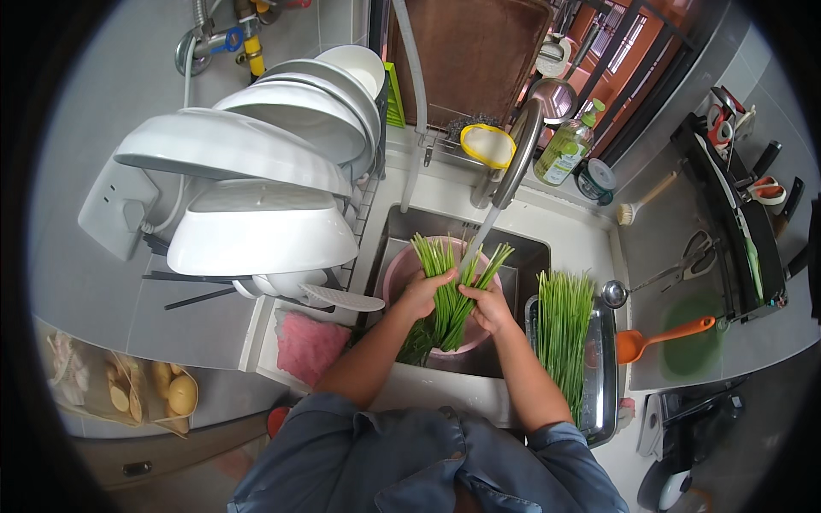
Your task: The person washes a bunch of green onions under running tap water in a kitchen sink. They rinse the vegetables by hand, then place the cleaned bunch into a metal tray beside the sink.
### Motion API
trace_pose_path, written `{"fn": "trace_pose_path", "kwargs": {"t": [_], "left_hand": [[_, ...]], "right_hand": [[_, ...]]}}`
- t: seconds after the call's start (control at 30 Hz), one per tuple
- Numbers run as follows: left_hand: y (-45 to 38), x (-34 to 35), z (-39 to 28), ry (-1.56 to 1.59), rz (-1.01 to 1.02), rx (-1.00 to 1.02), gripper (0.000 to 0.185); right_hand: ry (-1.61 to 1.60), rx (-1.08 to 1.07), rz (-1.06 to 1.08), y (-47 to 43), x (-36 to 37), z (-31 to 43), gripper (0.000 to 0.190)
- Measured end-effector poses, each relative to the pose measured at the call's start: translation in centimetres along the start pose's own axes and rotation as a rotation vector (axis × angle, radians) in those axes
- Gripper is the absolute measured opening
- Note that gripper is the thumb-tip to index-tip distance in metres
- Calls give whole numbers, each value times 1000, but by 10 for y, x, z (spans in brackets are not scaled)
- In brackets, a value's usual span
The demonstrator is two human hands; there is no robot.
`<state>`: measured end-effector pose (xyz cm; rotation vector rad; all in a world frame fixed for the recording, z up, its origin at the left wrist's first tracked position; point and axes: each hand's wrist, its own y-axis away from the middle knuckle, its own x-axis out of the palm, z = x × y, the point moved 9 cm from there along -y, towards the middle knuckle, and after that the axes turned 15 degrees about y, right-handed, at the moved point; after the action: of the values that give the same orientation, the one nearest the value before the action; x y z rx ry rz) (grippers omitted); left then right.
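Over a pink basin (396, 272) in the steel sink (401, 224), both hands hold a bunch of long green stalks (449, 308), which look like Chinese chives. My left hand (424, 292) grips the left part of the bunch, its thumb across the stalks. My right hand (489, 306) closes around the right part. Water from the faucet (523, 154) runs down onto the bunch between the hands. Darker leafy ends (415, 343) hang at the lower left, partly behind my left forearm. More stalks (564, 327) lie in a rectangular tray (603, 385) right of the sink.
White bowls (263, 237) fill a dish rack (365, 224) on the left. A pink cloth (309, 346) lies by the sink's left front. Behind stand a soap bottle (564, 151) and a yellow-rimmed sponge (487, 146). A ladle (616, 294) and an orange spatula (635, 345) hang at right.
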<state>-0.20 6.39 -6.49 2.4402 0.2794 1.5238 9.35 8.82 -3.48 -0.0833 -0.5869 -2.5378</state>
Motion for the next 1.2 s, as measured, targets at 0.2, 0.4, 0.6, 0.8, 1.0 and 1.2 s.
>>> {"fn": "trace_pose_path", "kwargs": {"t": [0.2, 0.4, 0.6, 0.8, 1.0, 1.2], "left_hand": [[2, 2, -7, 92, 100, -3, 28], [11, 25, -17, -197, 152, 116, 31], [7, 22, -8, -50, 87, -20, 31], [2, 16, -14, -102, 109, 71, 27], [4, 13, 4, -60, 35, 29, 22], [8, 17, 19, 7, 2, -53, 21]], "right_hand": [[90, -55, 24, -6, -6, -3, 26], [304, 20, 53, -13, -3, -9, 37], [295, 155, 78, -25, -6, -24, 50], [255, -51, 73, -21, -1, -13, 44], [223, -110, -32, -1, -11, -18, 29], [122, -141, -130, 13, -24, -23, 22]]}}
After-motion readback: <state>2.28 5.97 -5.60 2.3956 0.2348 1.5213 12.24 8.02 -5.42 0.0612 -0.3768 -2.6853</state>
